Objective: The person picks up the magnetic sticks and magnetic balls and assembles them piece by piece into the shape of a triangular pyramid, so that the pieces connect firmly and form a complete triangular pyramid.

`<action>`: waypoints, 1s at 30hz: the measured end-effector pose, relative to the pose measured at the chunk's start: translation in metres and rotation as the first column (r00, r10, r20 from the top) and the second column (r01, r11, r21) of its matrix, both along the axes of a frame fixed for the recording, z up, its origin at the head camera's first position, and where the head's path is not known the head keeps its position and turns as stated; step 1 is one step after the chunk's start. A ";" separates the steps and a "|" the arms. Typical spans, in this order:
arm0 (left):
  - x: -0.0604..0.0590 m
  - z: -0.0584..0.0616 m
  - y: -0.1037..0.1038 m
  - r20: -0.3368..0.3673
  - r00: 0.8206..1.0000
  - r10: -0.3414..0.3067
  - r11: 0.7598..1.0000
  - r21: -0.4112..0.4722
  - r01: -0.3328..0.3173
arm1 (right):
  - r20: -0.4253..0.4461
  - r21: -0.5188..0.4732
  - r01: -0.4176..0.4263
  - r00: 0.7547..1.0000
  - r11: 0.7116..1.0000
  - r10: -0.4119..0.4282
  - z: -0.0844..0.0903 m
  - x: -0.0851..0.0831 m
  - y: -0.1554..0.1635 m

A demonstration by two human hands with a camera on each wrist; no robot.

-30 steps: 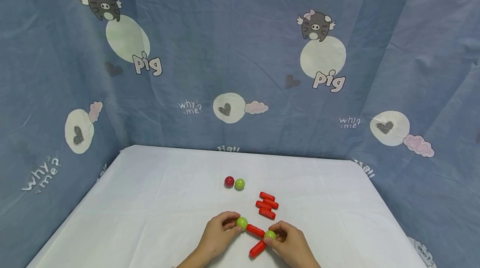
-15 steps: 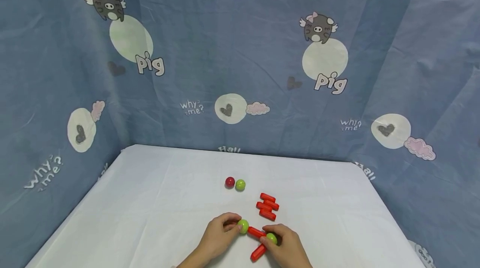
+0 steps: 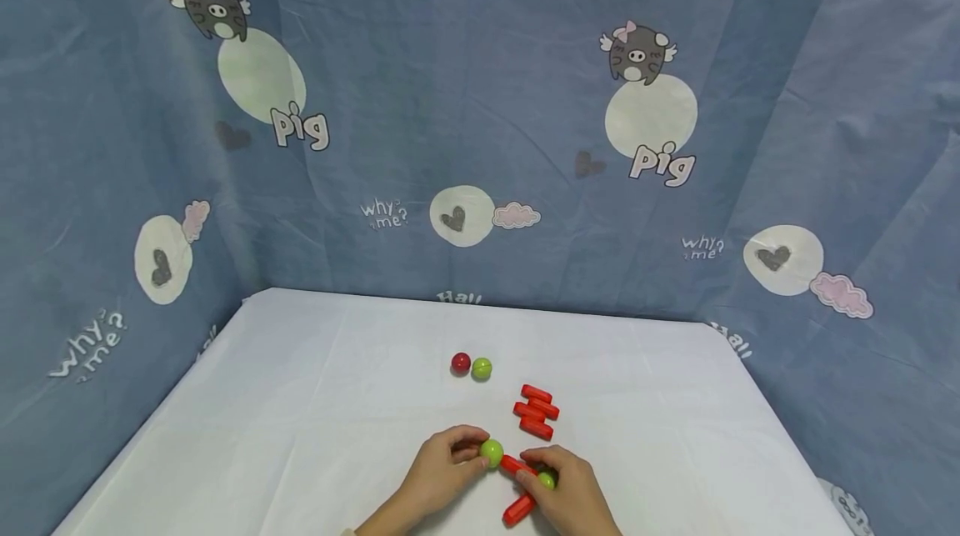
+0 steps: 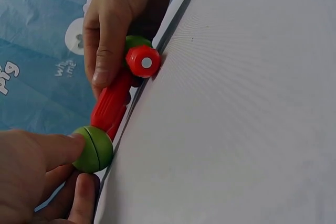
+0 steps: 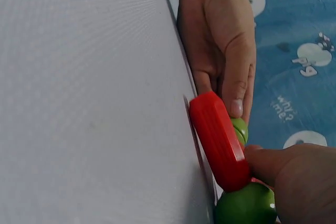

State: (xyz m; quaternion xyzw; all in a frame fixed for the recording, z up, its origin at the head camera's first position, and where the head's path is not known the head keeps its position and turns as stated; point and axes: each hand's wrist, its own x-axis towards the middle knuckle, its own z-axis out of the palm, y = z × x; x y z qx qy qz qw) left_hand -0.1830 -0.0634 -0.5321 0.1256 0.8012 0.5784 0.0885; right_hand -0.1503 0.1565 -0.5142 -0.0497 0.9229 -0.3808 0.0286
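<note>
My left hand (image 3: 442,469) pinches a green ball (image 3: 492,453) with a groove round it (image 4: 93,150) between thumb and fingers. One end of a red ridged rod (image 3: 514,464) meets this ball. My right hand (image 3: 567,488) pinches that rod with thumb and forefinger, close to a second green ball (image 3: 547,480) partly hidden under the hand. From the second ball another red rod (image 3: 518,510) juts toward the near side; a round silvery disc shows in its end (image 4: 147,62) in the left wrist view.
Beyond the hands, several red rods (image 3: 536,428) lie side by side on the white table (image 3: 337,403). Farther back sit a dark red ball (image 3: 461,363) and a green ball (image 3: 482,368). A blue printed curtain (image 3: 480,102) surrounds the table's back and sides.
My right thumb and forefinger have shifted from the second green ball onto the rod between the balls. My left hand and its ball have moved slightly right.
</note>
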 end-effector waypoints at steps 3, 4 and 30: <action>-0.001 0.001 0.002 -0.002 1.000 -0.003 1.000 -0.006 0.003 | 0.020 -0.022 -0.009 1.000 1.000 0.009 0.001 0.000 0.000; -0.001 0.002 0.003 -0.001 1.000 -0.003 1.000 -0.007 0.003 | 0.029 -0.028 -0.009 1.000 1.000 0.009 0.001 0.000 0.000; -0.032 -0.005 0.011 -0.088 0.995 -0.053 0.998 -0.033 0.050 | 0.043 -0.048 0.026 0.999 0.999 -0.024 0.000 0.001 -0.002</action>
